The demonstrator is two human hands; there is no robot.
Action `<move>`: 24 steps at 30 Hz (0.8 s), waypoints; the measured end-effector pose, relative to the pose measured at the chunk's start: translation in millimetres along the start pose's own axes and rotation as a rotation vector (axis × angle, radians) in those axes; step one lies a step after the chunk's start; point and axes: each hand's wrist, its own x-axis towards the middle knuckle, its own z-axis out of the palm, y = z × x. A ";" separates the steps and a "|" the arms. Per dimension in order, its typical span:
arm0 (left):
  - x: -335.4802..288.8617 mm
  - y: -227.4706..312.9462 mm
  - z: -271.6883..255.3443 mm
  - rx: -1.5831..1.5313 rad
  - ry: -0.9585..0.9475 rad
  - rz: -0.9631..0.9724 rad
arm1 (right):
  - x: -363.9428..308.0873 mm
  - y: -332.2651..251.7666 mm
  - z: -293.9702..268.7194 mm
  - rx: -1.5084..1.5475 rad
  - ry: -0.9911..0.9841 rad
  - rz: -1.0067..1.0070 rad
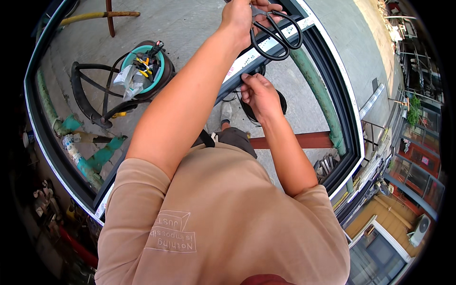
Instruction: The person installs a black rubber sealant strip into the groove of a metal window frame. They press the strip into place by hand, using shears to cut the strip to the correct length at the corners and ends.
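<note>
My left hand [240,21] is closed around a pair of scissors [283,40] with large black loop handles, held over the bar of a dark window frame [354,137]. The blades are mostly hidden by the hand. My right hand [262,97] is at the near edge of the frame's crossbar [232,88], below the scissors. Its thumb and fingers are pinched together against that edge; what lies between them is too small to make out. White film with small marks covers part of the bar.
Green-wrapped supports [317,85] and a red-brown beam [292,141] lie beneath the frame. Seen through it, a teal-rimmed bucket [164,71] of tools and a plastic bag stands on the concrete floor beside a thick black hose [80,97]. Buildings line the right side.
</note>
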 end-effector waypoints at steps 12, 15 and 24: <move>3.4 -1.2 0.5 0.006 -0.016 -0.006 | 0.1 -6.5 -3.0 -0.097 0.132 -0.167; 4.5 -2.5 -0.5 0.032 -0.018 -0.019 | 7.1 0.1 -4.0 -0.059 0.109 -0.177; 2.3 -3.2 2.3 0.013 0.002 -0.016 | 12.6 -15.2 -3.5 0.073 0.142 -0.128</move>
